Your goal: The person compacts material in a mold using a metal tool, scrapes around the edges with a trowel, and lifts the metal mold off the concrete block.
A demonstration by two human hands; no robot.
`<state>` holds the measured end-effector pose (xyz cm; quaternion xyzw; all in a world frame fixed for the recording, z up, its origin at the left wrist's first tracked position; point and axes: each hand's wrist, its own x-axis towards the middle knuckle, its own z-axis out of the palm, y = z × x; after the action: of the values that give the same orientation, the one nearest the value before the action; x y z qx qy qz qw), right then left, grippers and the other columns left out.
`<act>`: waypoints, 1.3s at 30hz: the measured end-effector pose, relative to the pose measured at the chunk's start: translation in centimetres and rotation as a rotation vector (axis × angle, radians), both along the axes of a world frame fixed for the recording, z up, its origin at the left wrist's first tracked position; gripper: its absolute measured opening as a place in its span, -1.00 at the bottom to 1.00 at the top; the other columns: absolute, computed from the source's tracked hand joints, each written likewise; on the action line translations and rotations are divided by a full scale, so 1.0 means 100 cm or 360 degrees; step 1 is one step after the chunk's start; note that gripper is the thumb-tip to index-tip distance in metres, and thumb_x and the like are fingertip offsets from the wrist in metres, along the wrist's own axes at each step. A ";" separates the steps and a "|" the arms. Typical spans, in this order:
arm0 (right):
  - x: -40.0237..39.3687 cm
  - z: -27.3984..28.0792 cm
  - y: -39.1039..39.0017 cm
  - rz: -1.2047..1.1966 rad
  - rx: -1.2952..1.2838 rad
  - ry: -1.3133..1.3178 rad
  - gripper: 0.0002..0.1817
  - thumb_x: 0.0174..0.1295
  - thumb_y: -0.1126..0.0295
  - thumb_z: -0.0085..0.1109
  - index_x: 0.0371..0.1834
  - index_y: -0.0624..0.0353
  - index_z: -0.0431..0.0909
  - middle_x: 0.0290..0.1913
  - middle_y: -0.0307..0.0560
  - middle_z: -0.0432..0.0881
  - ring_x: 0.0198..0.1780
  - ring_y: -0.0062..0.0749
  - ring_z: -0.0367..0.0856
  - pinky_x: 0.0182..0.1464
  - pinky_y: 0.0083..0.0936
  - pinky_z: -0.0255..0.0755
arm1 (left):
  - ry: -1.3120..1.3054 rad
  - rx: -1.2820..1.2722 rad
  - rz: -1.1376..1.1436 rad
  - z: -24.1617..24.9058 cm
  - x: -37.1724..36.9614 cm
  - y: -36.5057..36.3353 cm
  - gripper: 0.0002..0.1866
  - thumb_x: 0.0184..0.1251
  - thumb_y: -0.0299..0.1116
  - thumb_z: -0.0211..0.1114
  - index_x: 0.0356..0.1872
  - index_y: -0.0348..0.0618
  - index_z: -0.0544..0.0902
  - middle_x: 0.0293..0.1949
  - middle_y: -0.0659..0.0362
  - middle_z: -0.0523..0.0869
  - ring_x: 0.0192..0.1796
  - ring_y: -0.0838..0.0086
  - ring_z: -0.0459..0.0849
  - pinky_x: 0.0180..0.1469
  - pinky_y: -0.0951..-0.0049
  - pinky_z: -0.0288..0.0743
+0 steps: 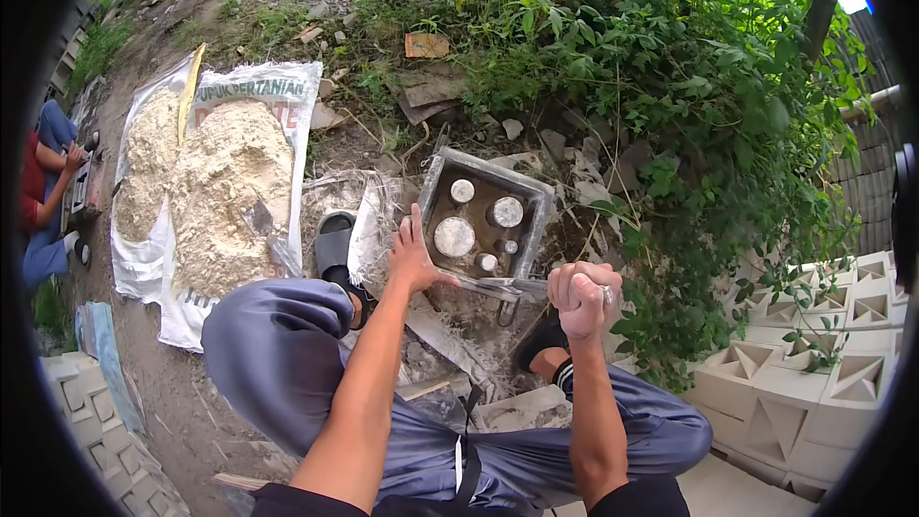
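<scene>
Left hand [414,254], fingers spread, rests flat on the near edge of the square metal mould [483,225] on the ground between the sandalled feet. Right hand [581,297] is fisted, apparently around a small tool; contents unclear. Sand pile [230,182] lies on sacking leftward.

The right hand [582,299] is closed into a fist, and whatever it holds is hidden inside the grip apart from a small glint at the knuckles. The left hand [414,258] covers the near left edge of the metal mould [486,220]. A trowel [271,237] lies half sunk in the sand pile [225,182], its handle unclear. The sack's [258,84] print is partly buried. A second person [46,193] at the left is cut off by the dark lens rim, only a sleeve, hand and knee showing. The stacked blocks [814,383] run off the right edge
</scene>
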<state>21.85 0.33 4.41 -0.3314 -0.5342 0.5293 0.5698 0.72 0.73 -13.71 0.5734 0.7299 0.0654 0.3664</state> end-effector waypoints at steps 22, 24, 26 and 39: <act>-0.008 -0.077 0.002 -0.0469 -0.0273 -0.0429 -0.53 0.35 0.41 -0.11 -0.79 0.14 0.11 -0.77 -0.38 0.10 -0.72 -0.71 -0.02 -0.65 -0.60 -0.11 | 0.0016 -0.0007 -0.0013 -0.001 -0.001 -0.001 0.69 -0.68 0.16 0.66 0.43 0.08 -0.52 0.45 -0.05 -0.06 0.42 -0.01 0.06 0.30 -0.09 0.15; -0.004 -0.074 0.004 -0.0448 -0.0249 -0.0425 -0.53 0.35 0.41 -0.10 -0.79 0.14 0.11 -0.77 -0.39 0.09 -0.72 -0.71 -0.01 -0.65 -0.60 -0.12 | -0.0004 -0.0003 -0.0017 0.001 0.000 0.000 0.69 -0.68 0.15 0.66 0.43 0.08 -0.52 0.45 -0.05 -0.06 0.43 -0.01 0.05 0.30 -0.10 0.14; -0.005 -0.065 0.002 -0.0365 -0.0197 -0.0418 -0.52 0.35 0.42 -0.08 -0.79 0.14 0.09 -0.76 -0.41 0.09 -0.72 -0.73 -0.01 -0.64 -0.59 -0.15 | -0.0002 -0.0062 0.0003 0.003 -0.001 0.000 0.69 -0.68 0.13 0.67 0.43 0.09 -0.52 0.45 -0.06 -0.07 0.43 -0.02 0.04 0.31 -0.11 0.14; -0.013 -0.036 0.013 0.0028 -0.0007 -0.0903 -0.65 0.26 0.50 0.04 -0.73 0.31 0.36 -0.79 -0.16 0.20 -0.75 -0.53 0.14 -0.64 -0.48 0.05 | -0.0008 0.0029 -0.0011 -0.002 -0.001 -0.002 0.69 -0.68 0.14 0.67 0.43 0.05 -0.51 0.45 -0.07 -0.07 0.42 -0.06 0.05 0.32 -0.11 0.13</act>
<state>20.52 1.61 0.82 -0.4629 -0.6739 0.4215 0.3922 0.61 0.54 -13.95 0.5791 0.7263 0.0721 0.3633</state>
